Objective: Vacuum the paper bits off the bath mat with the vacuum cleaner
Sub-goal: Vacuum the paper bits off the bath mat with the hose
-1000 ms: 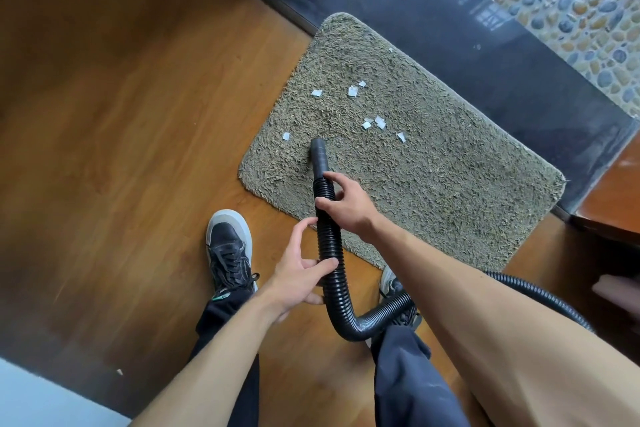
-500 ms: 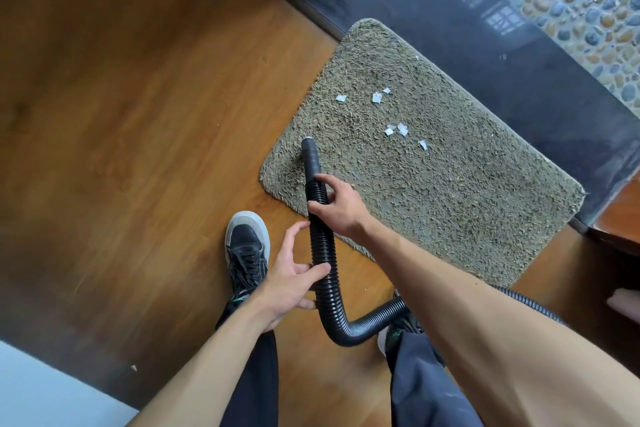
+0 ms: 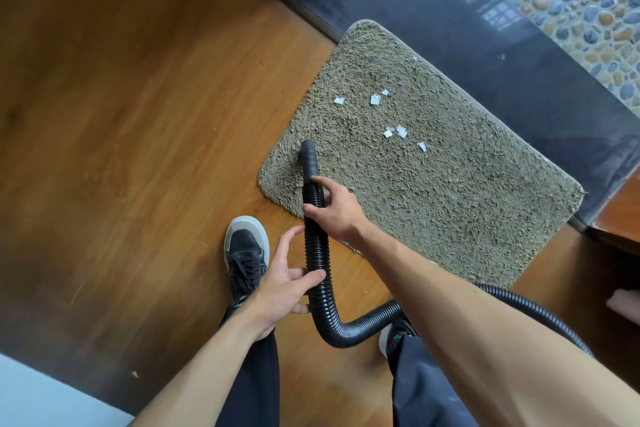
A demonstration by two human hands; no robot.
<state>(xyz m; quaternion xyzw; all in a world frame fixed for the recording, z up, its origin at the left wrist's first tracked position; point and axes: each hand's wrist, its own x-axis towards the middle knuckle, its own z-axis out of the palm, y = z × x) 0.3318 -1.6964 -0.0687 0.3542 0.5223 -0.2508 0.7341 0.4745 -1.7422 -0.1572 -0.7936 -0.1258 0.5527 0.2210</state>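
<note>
A shaggy olive-grey bath mat lies on the wooden floor against a dark threshold. Several white paper bits are scattered on its far half. A black ribbed vacuum hose runs up from a bend near my feet, and its smooth nozzle tip rests on the mat's near-left corner. My right hand grips the hose just behind the nozzle. My left hand holds the hose lower down, thumb across it and fingers spread. The vacuum's body is out of sight.
My left shoe stands on the wooden floor beside the mat; my right shoe is mostly hidden behind the hose. A dark glossy threshold and pebble flooring lie beyond. One paper scrap lies near a pale surface bottom left.
The nozzle has slid left to the mat's near-left corner, and the paper bit that lay there is gone. Both hands keep their places on the hose. The view has shifted left.
</note>
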